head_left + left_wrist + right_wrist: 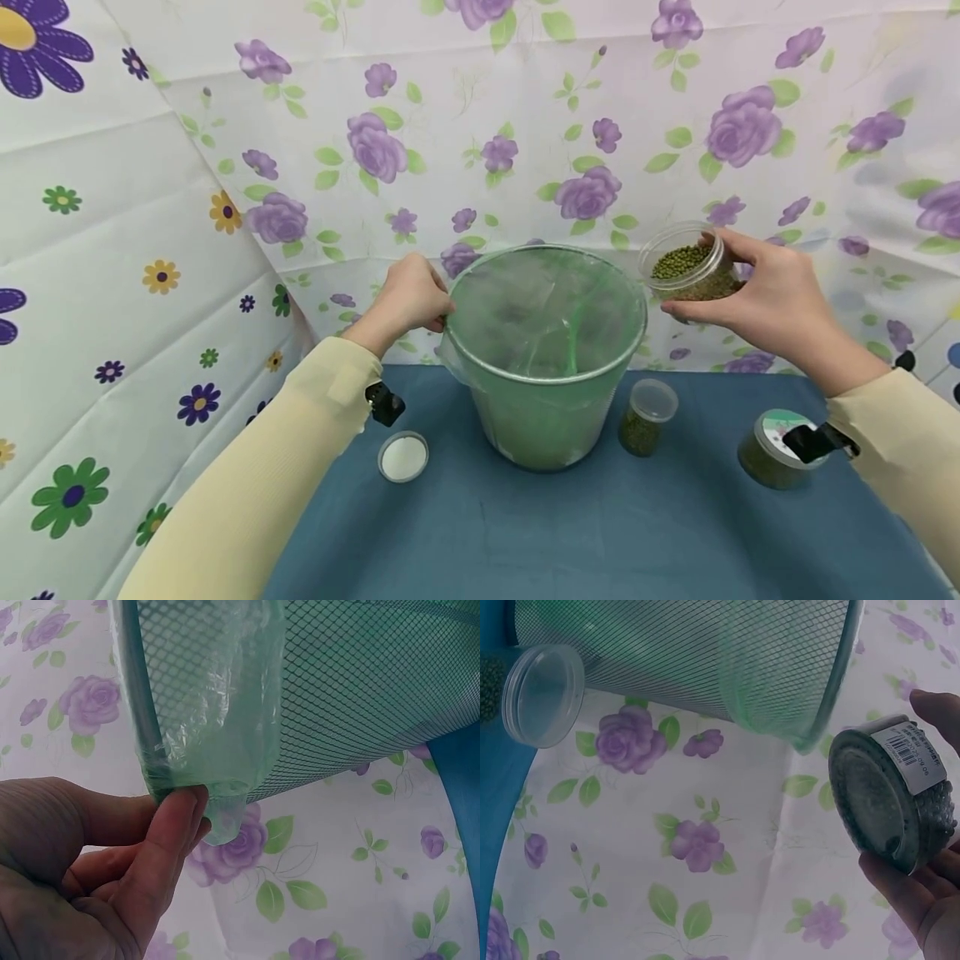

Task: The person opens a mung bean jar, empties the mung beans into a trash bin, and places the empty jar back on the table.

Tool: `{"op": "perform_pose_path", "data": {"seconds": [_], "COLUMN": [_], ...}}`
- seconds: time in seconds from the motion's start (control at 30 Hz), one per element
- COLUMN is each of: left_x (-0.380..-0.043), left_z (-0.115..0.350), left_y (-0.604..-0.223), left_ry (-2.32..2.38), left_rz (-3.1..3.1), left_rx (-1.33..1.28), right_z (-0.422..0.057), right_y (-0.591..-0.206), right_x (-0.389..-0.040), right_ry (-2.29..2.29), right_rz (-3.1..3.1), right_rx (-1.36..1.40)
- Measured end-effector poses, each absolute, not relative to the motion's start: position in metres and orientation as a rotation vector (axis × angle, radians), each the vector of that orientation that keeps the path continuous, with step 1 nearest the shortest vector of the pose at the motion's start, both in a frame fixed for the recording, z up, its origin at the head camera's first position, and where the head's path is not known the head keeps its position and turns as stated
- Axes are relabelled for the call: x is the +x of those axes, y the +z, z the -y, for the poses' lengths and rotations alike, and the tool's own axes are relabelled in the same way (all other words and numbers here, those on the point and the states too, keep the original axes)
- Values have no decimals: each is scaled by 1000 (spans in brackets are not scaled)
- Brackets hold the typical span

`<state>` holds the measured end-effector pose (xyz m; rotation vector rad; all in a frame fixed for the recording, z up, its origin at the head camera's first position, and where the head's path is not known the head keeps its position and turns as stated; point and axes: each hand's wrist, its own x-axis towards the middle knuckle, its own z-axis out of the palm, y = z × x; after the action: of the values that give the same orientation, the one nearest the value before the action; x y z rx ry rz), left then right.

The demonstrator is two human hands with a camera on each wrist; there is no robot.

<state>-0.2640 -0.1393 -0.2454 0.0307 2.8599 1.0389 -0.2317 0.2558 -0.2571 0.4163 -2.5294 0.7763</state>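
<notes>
A mesh trash can [547, 425] stands on the blue cloth, lined with a thin green plastic bag [517, 308] folded over its rim. At the rim's left side my left hand [412, 296] pinches the bag's edge; the left wrist view shows thumb and fingertips together on the film. Beyond the can's right rim, my right hand [780, 287] holds an uncapped clear jar [712, 279] partly filled with green mung beans [681, 262]. The jar is tilted, its mouth facing the can. A barcode label [911, 757] shows on its side in the right wrist view.
A round lid with a white inside [403, 457] lies left of the can. To the right stand a small clear-topped jar [643, 421] with green contents and another jar [776, 454] with a printed lid. Flowered cloth [525, 167] hangs close behind.
</notes>
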Motion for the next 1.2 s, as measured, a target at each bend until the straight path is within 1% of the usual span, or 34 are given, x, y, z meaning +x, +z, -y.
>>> {"op": "perform_pose_path", "data": {"seconds": [0.23,0.77,1.2], "left_x": [-263,-262,-263], "left_z": [139,141,141], "left_y": [-246,-248,-249], "left_ry": [1058,1074,1059], "left_rz": [-2857,-2860,-2870], "left_rx": [9,19,13], "right_z": [-252,-248,-241], "right_y": [-254,-247,-246], "right_x": [-234,-239,-243], "right_ry": [706,527,500], "right_rz": [2513,2539,2561], "right_rx": [472,474,455]}}
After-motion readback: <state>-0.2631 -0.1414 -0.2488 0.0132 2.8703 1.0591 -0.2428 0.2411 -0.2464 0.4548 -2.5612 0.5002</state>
